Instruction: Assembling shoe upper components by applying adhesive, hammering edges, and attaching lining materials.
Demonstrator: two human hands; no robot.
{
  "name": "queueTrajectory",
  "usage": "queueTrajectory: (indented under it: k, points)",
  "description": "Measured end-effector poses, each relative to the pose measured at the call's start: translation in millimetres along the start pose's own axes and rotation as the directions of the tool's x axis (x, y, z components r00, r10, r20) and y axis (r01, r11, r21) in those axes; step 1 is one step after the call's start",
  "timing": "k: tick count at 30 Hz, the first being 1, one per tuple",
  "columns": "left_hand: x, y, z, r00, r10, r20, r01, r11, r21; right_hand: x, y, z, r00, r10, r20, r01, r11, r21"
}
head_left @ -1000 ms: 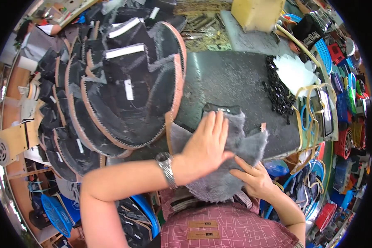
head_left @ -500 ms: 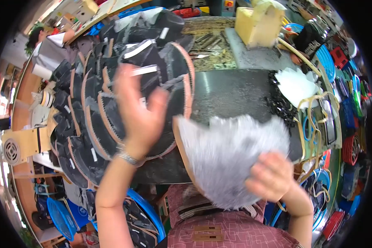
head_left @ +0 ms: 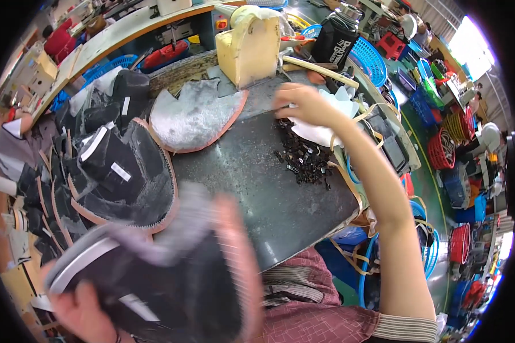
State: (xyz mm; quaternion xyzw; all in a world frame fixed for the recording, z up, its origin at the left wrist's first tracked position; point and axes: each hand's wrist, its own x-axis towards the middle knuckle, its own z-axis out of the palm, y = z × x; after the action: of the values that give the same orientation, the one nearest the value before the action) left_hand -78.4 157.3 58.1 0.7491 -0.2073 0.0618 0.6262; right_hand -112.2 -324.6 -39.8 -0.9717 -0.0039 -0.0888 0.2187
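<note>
My left hand point(head_left: 86, 314), at the lower left, grips a black shoe upper point(head_left: 171, 286) by its edge, thumb on top. The upper is smeared by motion; it has a toothed pinkish rim and white strips. Across the table, my right hand point(head_left: 306, 106) is over the left side of white scalloped sheets point(head_left: 315, 132). Its fingers are loosely bent, with a gap by the thumb, and their tips are partly hidden. A grey fuzzy curved piece point(head_left: 197, 117) with a pinkish rim lies flat at the back of the dark table point(head_left: 246, 188).
More black uppers point(head_left: 126, 177) lie overlapped on the left. Small black bits point(head_left: 306, 160) are heaped beside the white sheets. Behind stand a yellowish block point(head_left: 249, 48) and a black bottle point(head_left: 335, 40). A phone-like dark device point(head_left: 386, 140) and tan straps lie along the right edge.
The grey piece has gone from near my lap to the back of the table. My left hand has taken a black upper; my right hand has moved to the white sheets. The view has swung right.
</note>
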Motion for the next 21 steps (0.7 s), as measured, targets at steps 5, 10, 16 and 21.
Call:
queueTrajectory:
  k: [5,10,16,21]
  points:
    - [21,-65,136,0.846,-0.171,0.504,0.12,0.984,0.133,-52,51,-30,0.908,0.234,0.348,-0.093,0.921,-0.378]
    - [9,-79,165,0.744,0.359,0.564,-0.542,0.818,0.194,-57,48,-29,0.929,0.187,0.32,-0.054,0.923,-0.381]
    - [12,-67,264,0.562,0.503,0.657,-0.622,0.781,-0.066,-84,44,-30,0.993,0.067,0.093,-0.039,0.96,-0.277]
    - [50,-83,389,0.52,0.46,0.72,-0.545,0.827,-0.134,-99,39,-17,0.92,-0.334,-0.204,0.149,0.781,-0.606]
